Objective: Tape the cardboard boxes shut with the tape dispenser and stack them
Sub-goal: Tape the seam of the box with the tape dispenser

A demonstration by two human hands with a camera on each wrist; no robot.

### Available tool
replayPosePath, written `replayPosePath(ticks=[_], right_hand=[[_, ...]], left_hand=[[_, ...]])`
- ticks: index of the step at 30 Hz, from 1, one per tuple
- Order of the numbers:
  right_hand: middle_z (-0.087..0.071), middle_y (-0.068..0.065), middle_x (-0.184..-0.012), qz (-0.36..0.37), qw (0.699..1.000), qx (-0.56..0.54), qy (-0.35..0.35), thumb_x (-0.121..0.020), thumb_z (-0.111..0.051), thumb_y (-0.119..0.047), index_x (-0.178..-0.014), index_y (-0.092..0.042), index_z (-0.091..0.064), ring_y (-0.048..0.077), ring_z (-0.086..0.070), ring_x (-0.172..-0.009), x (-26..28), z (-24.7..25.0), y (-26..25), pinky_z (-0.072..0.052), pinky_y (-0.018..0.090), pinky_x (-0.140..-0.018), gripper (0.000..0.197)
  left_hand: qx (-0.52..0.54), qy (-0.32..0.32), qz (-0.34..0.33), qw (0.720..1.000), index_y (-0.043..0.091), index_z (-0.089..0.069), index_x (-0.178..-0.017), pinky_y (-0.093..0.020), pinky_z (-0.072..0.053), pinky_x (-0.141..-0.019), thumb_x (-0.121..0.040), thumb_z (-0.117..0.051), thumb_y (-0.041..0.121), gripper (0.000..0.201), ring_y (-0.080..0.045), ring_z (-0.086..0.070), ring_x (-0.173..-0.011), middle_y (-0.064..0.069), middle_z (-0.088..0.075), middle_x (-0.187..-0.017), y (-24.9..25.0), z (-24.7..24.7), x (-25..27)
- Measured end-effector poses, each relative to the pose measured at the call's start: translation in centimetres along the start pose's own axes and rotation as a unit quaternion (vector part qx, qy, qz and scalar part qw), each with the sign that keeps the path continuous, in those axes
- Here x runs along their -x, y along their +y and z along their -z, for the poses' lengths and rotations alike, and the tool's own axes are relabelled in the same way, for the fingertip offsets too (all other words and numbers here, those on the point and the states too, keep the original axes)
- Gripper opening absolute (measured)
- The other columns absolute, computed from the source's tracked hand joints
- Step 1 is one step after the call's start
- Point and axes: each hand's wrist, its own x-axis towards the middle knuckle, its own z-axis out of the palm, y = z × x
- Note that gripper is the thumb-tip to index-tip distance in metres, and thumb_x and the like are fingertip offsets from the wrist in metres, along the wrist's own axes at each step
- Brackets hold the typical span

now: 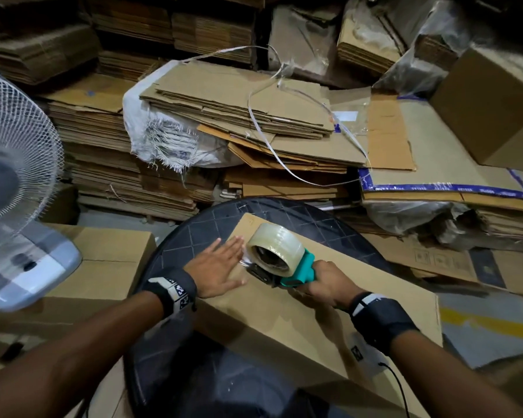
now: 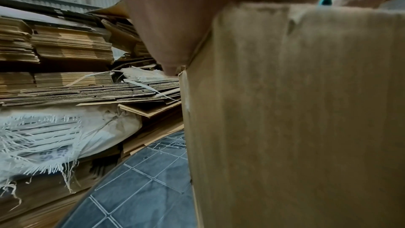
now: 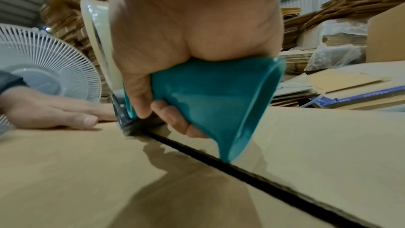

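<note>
A long cardboard box (image 1: 329, 312) lies flat-topped across a round dark table (image 1: 194, 233) with a tile pattern. The person's left hand (image 1: 221, 268) lies palm down on the box's top, fingers (image 3: 65, 112) straight and close together, pressing the near flap flat; nothing is gripped in it. In the left wrist view the palm hangs over the box's upper edge and the box's side wall (image 2: 295, 110) fills the frame beneath it.

Just beside those fingertips sits the tape dispenser (image 1: 284, 263), its teal handle (image 3: 208, 96) wrapped by the right hand (image 1: 320, 289); the fingers curl under the handle and the thumb closes over the side. A roll of clear tape (image 1: 275, 247) stands upright on the dispenser, just ahead of the right knuckles. The dispenser's dark front end (image 3: 127, 124) touches the box top right at the seam (image 3: 219, 160), a dark open slit between the two flaps that runs back from the dispenser under the right hand. Whether tape already sticks to the cardboard I cannot tell.

Left of the left hand stands a white fan (image 1: 12, 176) over another cardboard box (image 1: 109, 260). Beyond both sets of fingers, piles of flattened cardboard (image 1: 239, 116) rise, with a frayed white sack (image 1: 160, 137) and loose strapping (image 1: 269, 131) on them.
</note>
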Motion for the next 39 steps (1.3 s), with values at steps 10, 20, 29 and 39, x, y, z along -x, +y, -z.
replayPosePath(ticks=[10,20,29,39], right_hand=[[-0.072,-0.016,-0.090,-0.050,0.998,-0.006,-0.023,-0.081,-0.077,-0.040,-0.097,-0.034,-0.069,0.004,-0.068,-0.083,6.8,3.2,9.6,-0.058,0.027,-0.081,0.019],[-0.071,-0.013,-0.086,-0.057,0.998,0.011,-0.004,-0.080,-0.079,-0.035,-0.094,-0.030,-0.069,0.007,-0.068,-0.081,11.5,4.6,13.6,-0.056,0.024,-0.076,0.018],[-0.068,-0.009,-0.083,-0.116,0.993,0.006,0.034,-0.073,-0.071,-0.051,-0.088,-0.025,-0.066,0.009,-0.067,-0.080,19.3,7.2,20.6,-0.051,0.019,-0.068,0.031],[-0.068,-0.010,-0.088,-0.089,0.993,-0.013,0.079,-0.082,-0.082,-0.031,-0.096,-0.026,-0.067,-0.002,-0.063,-0.080,19.8,4.0,24.4,-0.046,0.005,-0.066,0.021]], left_hand=[[-0.010,-0.023,0.019,1.000,0.013,0.011,-0.158,-0.039,0.006,-0.124,-0.075,0.014,0.086,0.111,-0.014,0.017,-0.151,-0.005,0.018,-0.165,0.4,0.7,0.0],[-0.002,-0.025,0.032,0.999,0.014,0.009,-0.159,-0.039,0.004,-0.124,-0.069,0.018,0.090,0.118,-0.013,0.015,-0.152,-0.001,0.017,-0.165,0.6,0.9,0.0],[-0.004,-0.020,0.044,0.999,0.015,0.008,-0.159,-0.040,0.003,-0.123,-0.069,0.016,0.092,0.119,-0.013,0.013,-0.152,0.000,0.016,-0.166,0.5,0.6,-0.2],[0.011,-0.016,-0.007,1.000,0.015,0.011,-0.158,-0.044,0.007,-0.123,-0.073,0.011,0.090,0.113,-0.018,0.018,-0.152,-0.004,0.019,-0.164,10.9,0.6,1.7]])
